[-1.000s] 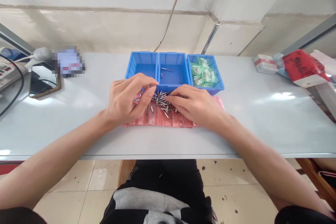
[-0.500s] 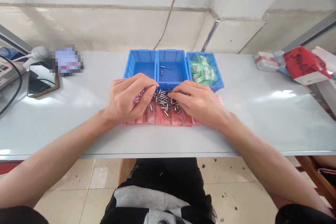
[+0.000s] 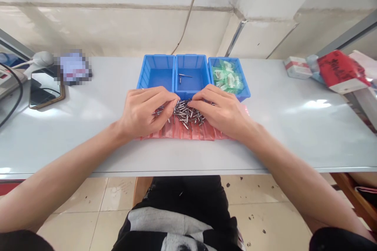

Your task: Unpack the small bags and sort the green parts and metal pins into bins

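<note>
A heap of small shiny metal pins, some like rivets (image 3: 185, 114), lies on a pink plastic bag (image 3: 179, 133) in front of the blue bins. My left hand (image 3: 147, 110) is over the heap's left side, thumb and forefinger pinched together near its back edge. At the right side, my right hand (image 3: 225, 111) has its fingers bent and drawn together, with the tips at the pins. Whatever either pinch holds is too small or hidden to make out. Two metal pins (image 3: 185, 75) lie in the middle blue bin (image 3: 191, 95), just beyond my fingertips.
Beside the middle bin stand a left blue bin (image 3: 159, 59) and a right blue bin (image 3: 244, 94) with green bags of metal parts (image 3: 228, 76). A phone (image 3: 46, 88) lies at the left of the grey table (image 3: 282, 125). Boxes (image 3: 297, 68) and a red package (image 3: 341, 70) stand far right.
My right hand's fingers have lifted and drawn together slightly. My left thumb and forefinger have shifted a little right, staying pinched. The bins and pins look the same.
</note>
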Motion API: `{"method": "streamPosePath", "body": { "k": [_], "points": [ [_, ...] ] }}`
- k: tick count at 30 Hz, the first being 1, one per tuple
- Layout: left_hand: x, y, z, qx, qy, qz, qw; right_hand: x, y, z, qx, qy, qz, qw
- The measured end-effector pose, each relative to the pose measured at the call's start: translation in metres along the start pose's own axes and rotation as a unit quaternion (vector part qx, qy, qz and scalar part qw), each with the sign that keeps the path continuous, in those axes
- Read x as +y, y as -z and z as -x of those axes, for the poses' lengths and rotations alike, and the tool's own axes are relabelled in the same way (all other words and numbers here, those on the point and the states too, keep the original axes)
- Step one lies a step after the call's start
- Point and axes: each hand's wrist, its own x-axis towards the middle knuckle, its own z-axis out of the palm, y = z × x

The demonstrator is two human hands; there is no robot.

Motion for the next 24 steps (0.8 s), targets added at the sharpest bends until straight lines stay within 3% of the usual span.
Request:
{"method": "streamPosePath", "body": {
  "k": [3, 7, 12, 16, 24],
  "points": [
    [0.0, 0.001, 0.0, -0.003, -0.002, 0.012, 1.0, -0.009, 0.004, -0.006, 0.097, -0.063, -0.114, 0.987],
    [0.001, 0.0, 0.0, -0.012, -0.011, 0.029, 0.999, -0.024, 0.008, -0.014, 0.16, -0.168, -0.329, 0.915],
    [0.001, 0.002, 0.001, -0.002, -0.047, 0.016, 0.999, -0.031, 0.01, -0.016, 0.156, -0.249, -0.449, 0.844],
    [0.002, 0.001, 0.001, 0.008, -0.036, 0.026, 0.999, -0.029, 0.01, -0.014, 0.143, -0.282, -0.437, 0.842],
    [0.003, -0.005, 0.002, 0.011, -0.092, 0.002, 0.996, -0.038, 0.006, -0.016, 0.102, -0.314, -0.481, 0.812]
  ]
}}
